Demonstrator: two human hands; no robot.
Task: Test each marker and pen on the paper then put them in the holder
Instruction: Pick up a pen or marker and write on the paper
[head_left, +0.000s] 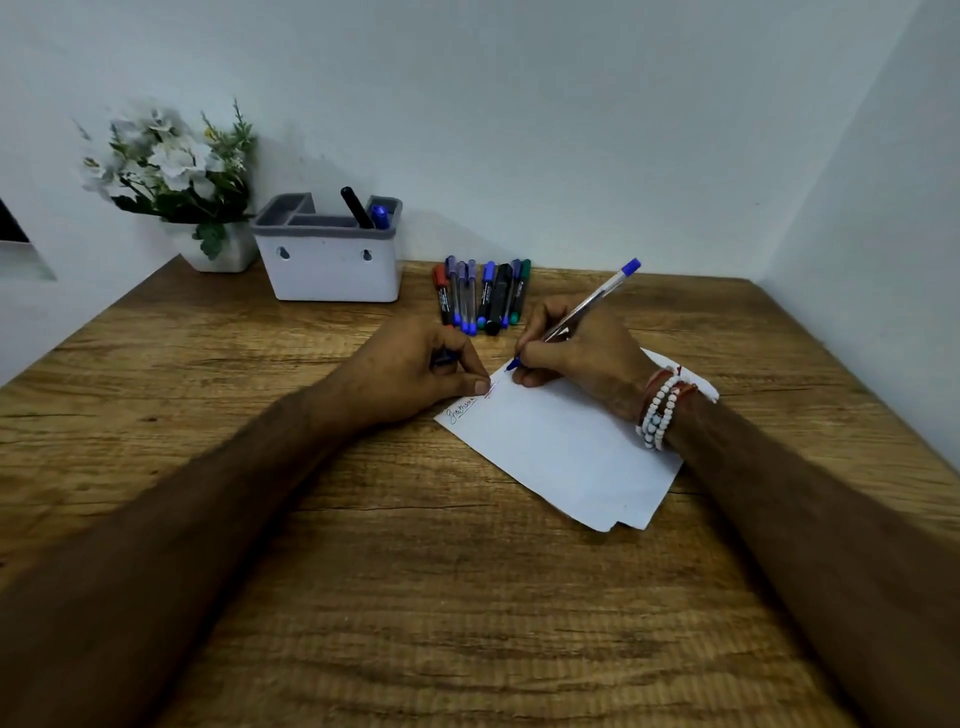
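Pen pinched in right hand fingers, tip on paper

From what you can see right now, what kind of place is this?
Probably a small desk in a home or office corner: a wooden table against plain white walls, a pen holder with markers, and a potted flower plant beside it.

We are noting: desk, grained matt wood; paper, smooth white sheet; pen, clear glossy plastic; holder, matt white.
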